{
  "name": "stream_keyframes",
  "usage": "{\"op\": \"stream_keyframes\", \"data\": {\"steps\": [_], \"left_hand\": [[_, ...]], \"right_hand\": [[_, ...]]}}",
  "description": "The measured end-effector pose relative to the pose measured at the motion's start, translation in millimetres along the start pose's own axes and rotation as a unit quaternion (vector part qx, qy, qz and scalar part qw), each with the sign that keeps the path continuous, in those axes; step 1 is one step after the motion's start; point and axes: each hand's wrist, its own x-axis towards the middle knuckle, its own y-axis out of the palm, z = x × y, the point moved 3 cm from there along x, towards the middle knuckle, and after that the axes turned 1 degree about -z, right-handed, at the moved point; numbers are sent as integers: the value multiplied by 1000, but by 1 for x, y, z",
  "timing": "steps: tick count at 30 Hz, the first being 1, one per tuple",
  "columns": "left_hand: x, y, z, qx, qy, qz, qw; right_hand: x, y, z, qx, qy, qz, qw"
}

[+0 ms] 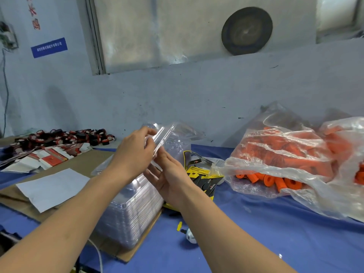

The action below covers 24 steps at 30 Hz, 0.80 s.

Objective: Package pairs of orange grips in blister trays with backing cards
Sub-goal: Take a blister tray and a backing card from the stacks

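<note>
A blue cloth covers the table (246, 233), which runs up to a scuffed pale blue wall (177, 99) across the upper half of the frame. In the wall sits a window sheeted in cloudy plastic (157, 32), with a dark round disc (247, 30) at its upper right and a blue sign (49, 47) at the upper left.

At centre frame both hands hold one clear blister tray (167, 138) raised off the table. The left hand (136, 152) pinches its near edge, fingers curled over the rim; the right hand (169, 180) cups it from below, fingers curled around the lower end.

Under the forearms, lower centre, a tall stack of clear trays (128, 211) stands on a sheet of brown cardboard (82, 164), beside a white sheet of paper (53, 188). Just right of the hands lie black-and-yellow backing cards (204, 176). At the right edge, orange grips (275, 180) spill from a crumpled clear plastic bag (285, 152). At the left, against the wall, lies a heap of red-and-black parts (65, 136) with red-and-white cards (47, 158) in front.
</note>
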Motion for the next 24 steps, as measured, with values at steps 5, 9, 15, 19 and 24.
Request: {"op": "stream_keyframes", "data": {"steps": [5,9,15,19,24], "left_hand": [[-4,2,9,-23,-43,20,999],[-5,5,16,-28,-56,30,998],[-6,7,28,-51,-75,41,995],[-9,11,37,-60,-90,56,993],[-12,19,41,-54,-99,70,991]], "right_hand": [[3,-2,-21,70,11,-11,997],[4,-2,-34,102,16,-19,994],[3,1,-40,113,37,-35,992],[2,-4,-42,93,44,-54,993],[0,-11,-48,95,49,-78,991]]}}
